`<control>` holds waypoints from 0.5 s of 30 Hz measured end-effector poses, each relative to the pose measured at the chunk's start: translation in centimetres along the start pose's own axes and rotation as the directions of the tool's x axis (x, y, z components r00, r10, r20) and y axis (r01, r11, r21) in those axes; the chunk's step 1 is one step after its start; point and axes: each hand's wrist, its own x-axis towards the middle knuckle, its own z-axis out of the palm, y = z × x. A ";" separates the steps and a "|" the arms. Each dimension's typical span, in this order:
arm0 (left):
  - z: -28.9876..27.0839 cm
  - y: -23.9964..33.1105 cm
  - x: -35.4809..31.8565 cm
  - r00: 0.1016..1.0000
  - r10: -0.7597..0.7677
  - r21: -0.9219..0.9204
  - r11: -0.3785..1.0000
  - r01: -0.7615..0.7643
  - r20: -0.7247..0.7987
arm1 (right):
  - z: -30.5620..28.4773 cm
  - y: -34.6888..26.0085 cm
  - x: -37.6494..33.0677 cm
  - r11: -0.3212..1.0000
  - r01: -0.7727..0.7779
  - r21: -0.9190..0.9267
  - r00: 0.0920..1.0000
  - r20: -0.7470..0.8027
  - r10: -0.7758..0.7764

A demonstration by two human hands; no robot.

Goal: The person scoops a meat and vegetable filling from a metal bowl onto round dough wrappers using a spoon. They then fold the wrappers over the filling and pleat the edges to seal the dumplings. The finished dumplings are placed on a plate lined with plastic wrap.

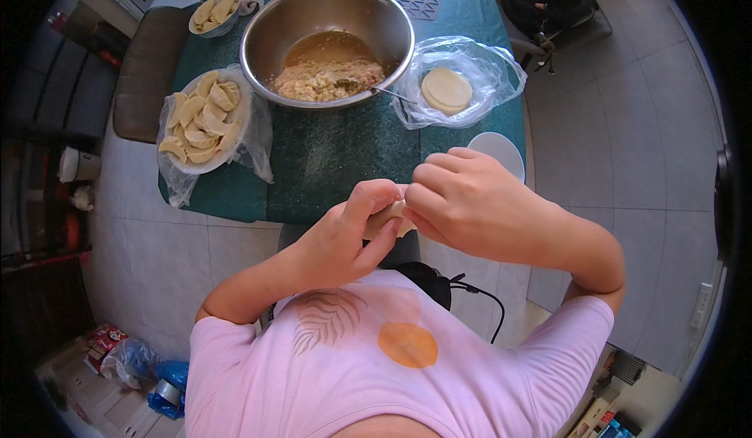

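Note:
Between my two hands, just off the table's near edge, is a pale dumpling (383,220), partly hidden by my fingers. My left hand (354,227) cups it, thumb and fingers around its side. The closed fingers of my right hand (450,197) pinch its upper edge. Beyond them stands a large steel bowl (262,23) of minced filling (329,76), with a utensil handle leaning over its right rim. Round dough wrappers (446,90) lie stacked in a clear plastic bag (489,66) to the right. Folded dumplings (202,121) fill a plastic-lined bowl (205,165) on the left.
A green cloth (333,172) dusted with flour covers the table. A smaller bowl of dumplings (215,14) sits at the far left, a white dish (501,153) by the right edge. A brown chair (149,74) stands left; a black seat (548,3) stands far right.

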 end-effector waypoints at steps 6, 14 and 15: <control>-0.3 -0.9 -0.5 0.995 -0.100 -0.188 0.977 0.103 0.025 | 0.2 0.2 0.3 0.993 -0.056 0.101 0.998 0.032 0.053; -1.0 -2.8 0.0 0.943 -0.329 -0.957 0.283 0.056 -0.042 | 1.5 -1.7 0.8 0.647 -0.517 0.561 0.828 0.136 0.544; -1.0 -3.0 0.1 0.939 -0.339 -0.971 0.237 0.021 -0.063 | 2.6 -1.9 1.1 0.643 -0.478 0.598 0.830 0.068 0.554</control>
